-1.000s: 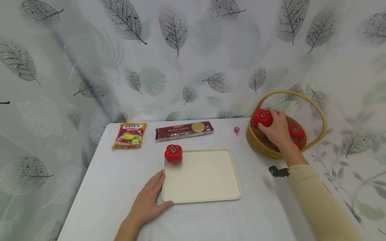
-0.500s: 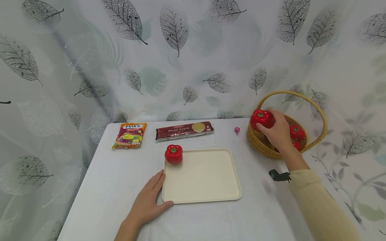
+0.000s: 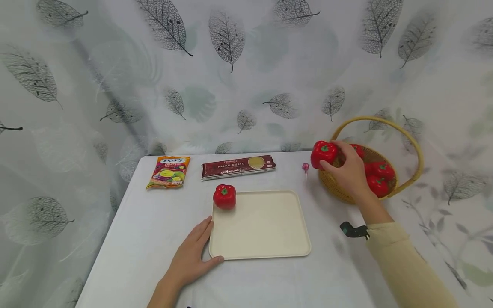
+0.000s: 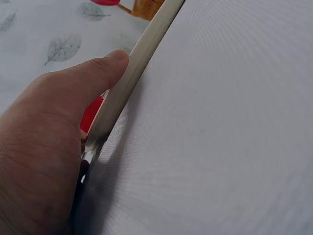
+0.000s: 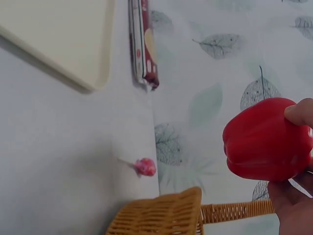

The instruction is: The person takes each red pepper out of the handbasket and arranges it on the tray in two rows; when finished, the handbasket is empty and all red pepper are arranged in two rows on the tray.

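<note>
My right hand (image 3: 349, 169) grips a red bell pepper (image 3: 322, 154) by its side, above the left rim of the wicker basket (image 3: 335, 187). In the right wrist view the bell pepper (image 5: 266, 139) is held between thumb and fingers, apart from the basket (image 5: 156, 215). More red peppers (image 3: 379, 171) lie inside the basket. My left hand (image 3: 190, 254) rests against the near left corner of the cream tray (image 3: 262, 226), fingers extended along its left side and thumb at the front edge. Another red bell pepper (image 3: 225, 196) sits on the tray's far left corner.
Behind the tray lie a Fox's Fruits candy bag (image 3: 168, 172) and a long brown Primo Gusto packet (image 3: 239, 167). A pink lollipop (image 3: 306, 167) is left of the basket. The basket's tall handle (image 3: 417, 154) arches up. A leaf-patterned curtain (image 3: 254, 77) hangs behind the table.
My right hand has lifted the bell pepper out of the basket and moved it left, past the rim. My left hand stays at the tray.
</note>
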A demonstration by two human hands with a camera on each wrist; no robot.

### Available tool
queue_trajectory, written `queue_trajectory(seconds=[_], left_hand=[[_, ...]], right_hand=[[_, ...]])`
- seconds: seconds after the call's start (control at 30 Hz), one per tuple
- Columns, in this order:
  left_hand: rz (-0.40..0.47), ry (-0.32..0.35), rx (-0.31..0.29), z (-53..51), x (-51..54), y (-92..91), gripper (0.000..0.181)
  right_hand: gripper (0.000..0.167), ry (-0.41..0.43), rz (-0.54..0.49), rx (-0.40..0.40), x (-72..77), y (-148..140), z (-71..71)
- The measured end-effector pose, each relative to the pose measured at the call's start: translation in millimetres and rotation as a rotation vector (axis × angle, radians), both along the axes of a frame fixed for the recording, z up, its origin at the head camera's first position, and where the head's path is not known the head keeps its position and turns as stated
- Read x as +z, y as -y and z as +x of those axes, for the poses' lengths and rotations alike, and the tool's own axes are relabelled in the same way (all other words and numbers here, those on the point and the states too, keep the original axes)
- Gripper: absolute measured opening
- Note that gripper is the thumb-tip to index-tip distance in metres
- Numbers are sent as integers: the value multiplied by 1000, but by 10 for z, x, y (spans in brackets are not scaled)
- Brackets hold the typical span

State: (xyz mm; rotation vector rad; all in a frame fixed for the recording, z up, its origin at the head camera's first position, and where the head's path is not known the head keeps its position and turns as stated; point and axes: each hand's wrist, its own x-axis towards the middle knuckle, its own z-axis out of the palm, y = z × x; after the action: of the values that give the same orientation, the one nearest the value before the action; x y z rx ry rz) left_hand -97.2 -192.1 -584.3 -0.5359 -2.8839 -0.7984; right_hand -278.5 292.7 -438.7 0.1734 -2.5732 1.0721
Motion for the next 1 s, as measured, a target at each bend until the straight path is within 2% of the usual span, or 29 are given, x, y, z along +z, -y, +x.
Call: queue_trajectory(seconds=[0.37,0.7,1.0], left_hand=[[-24,-20,10,-15,-14,-37,107],[-35,-5,12,-8,-18,-26,107],[-19,-17,15,-7,-35,-24,106]], right_hand=[[82,-5,-23,37,-14,207,79],[81,-46,-29,102,-83,440,163],[82,-47,-41,130,-88,586,203]])
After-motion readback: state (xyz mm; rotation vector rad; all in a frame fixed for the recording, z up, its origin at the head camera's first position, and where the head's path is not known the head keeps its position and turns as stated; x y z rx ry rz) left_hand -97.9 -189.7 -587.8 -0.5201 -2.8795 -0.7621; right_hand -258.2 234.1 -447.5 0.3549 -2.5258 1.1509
